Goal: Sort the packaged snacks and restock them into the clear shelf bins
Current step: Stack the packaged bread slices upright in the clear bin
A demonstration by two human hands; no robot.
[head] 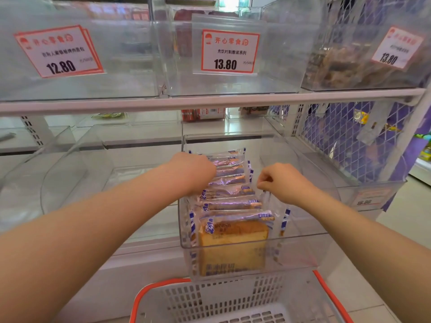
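- A shopping basket sits lowest and nearest: grey-white moulded plastic with slotted, grid-like walls and an orange-red rim and handle.
- Just above it is a clear bin of rigid, glossy plastic, box-shaped with rounded corners, standing on the lower white shelf.
- Inside the bin, the cake packets stand on edge in a front-to-back row filling its left part. Each is a flat rectangular slab of golden-brown sponge in crinkly transparent film with blue and white print and serrated sealed ends.
- The left hand rests knuckles-up on the packets at the middle of the row; its fingers curl down among them, and whether they grip one cannot be told.
- The right hand hovers at the right side of the row, fingers curled, thumb and forefinger pressed together; it seems to pinch a film edge, though this is not sure.
- Both forearms are bare.
- Neighbouring clear bins to the left have curved, transparent walls.
- On the upper shelf, square clear bins carry red-bordered price cards reading 12.80 and 13.80; the rightmost upper bin holds brownish wrapped snacks.
- White wire mesh closes the right side.
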